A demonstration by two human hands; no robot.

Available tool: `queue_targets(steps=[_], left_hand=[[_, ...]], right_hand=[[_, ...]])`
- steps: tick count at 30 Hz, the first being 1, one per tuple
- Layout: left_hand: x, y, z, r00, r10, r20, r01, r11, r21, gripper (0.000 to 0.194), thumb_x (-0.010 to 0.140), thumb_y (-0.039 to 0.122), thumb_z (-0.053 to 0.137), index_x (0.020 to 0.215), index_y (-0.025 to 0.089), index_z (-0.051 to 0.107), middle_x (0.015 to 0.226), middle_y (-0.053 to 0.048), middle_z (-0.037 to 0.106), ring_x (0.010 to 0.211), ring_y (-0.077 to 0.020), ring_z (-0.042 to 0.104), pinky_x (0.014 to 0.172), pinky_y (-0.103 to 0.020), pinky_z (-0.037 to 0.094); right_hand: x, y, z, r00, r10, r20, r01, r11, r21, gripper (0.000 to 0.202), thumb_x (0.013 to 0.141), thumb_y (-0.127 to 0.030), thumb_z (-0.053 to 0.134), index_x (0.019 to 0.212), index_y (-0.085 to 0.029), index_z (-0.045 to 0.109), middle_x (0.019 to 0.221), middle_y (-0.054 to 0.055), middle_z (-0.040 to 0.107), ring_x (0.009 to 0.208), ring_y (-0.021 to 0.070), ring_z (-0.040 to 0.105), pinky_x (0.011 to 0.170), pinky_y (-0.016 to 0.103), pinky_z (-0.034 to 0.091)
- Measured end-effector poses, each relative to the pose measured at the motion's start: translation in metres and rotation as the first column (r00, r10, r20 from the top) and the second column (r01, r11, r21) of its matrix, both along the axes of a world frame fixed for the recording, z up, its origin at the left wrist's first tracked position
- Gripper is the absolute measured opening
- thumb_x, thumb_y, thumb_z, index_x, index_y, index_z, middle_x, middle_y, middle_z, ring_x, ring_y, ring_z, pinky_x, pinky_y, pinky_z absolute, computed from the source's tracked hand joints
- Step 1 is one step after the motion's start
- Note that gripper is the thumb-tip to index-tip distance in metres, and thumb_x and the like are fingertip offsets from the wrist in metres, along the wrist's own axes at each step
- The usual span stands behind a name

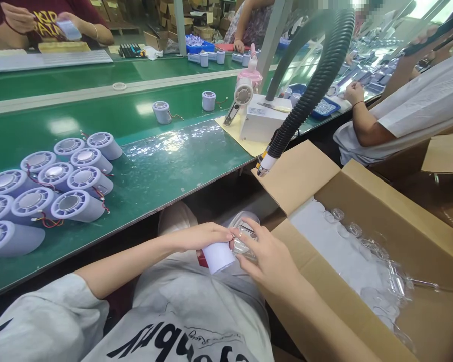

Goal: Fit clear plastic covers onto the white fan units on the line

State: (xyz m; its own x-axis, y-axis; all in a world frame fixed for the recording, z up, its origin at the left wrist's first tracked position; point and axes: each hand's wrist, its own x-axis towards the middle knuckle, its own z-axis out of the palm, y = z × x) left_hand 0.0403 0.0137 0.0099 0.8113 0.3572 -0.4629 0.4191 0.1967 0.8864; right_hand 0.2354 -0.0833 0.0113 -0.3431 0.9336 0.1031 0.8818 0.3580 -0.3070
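Note:
Above the lap, my left hand [207, 235] is closed over a lavender cylinder [219, 258], its smooth side facing down and toward me. My right hand [266, 254] has its fingers bent around a clear plastic piece [245, 240], just right of the cylinder. The fingertips of both hands meet between the two items. Wires or small parts at that spot are too small to make out. On the green bench at the left stand several similar lavender cylinders [79, 205] with round metal centres and thin red wires. Two more cylinders [161, 112] stand farther back.
An open cardboard box [392, 201] with clear plastic pieces [373, 249] is at my right. A black ribbed hose [313, 90] hangs above its near flap. A white device [264, 120] and a handheld fan [243, 94] stand on the bench edge [181, 193]. Other people sit across and at right.

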Motion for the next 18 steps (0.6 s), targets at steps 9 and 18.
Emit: queue_targets(steps=[9,18], left_hand=[[-0.007,-0.012,0.006,0.993,0.076,0.09,-0.114,0.815,0.568,0.027,0.083,0.043,0.063,0.097,0.021,0.067,0.093,-0.003,0.061,0.083,-0.0166,0.057,0.075,-0.027,0.042],[0.002,-0.014,-0.03,0.953,0.082,0.29,-0.244,0.776,0.582,0.068,0.058,0.044,0.085,0.12,0.028,0.064,0.116,-0.009,0.053,0.109,-0.0255,0.053,0.096,-0.041,0.045]], right_hand=[[0.003,0.001,0.001,0.882,-0.12,-0.456,-0.025,0.954,-0.299,0.008,0.079,-0.021,0.07,0.074,-0.021,0.063,0.121,0.006,0.058,0.105,0.0245,0.06,0.085,0.039,0.051],[0.008,0.008,0.001,0.514,-0.492,-0.703,0.152,0.858,-0.49,0.033,0.078,-0.037,0.066,0.049,-0.02,0.062,0.103,0.009,0.071,0.095,0.0277,0.065,0.086,0.042,0.048]])
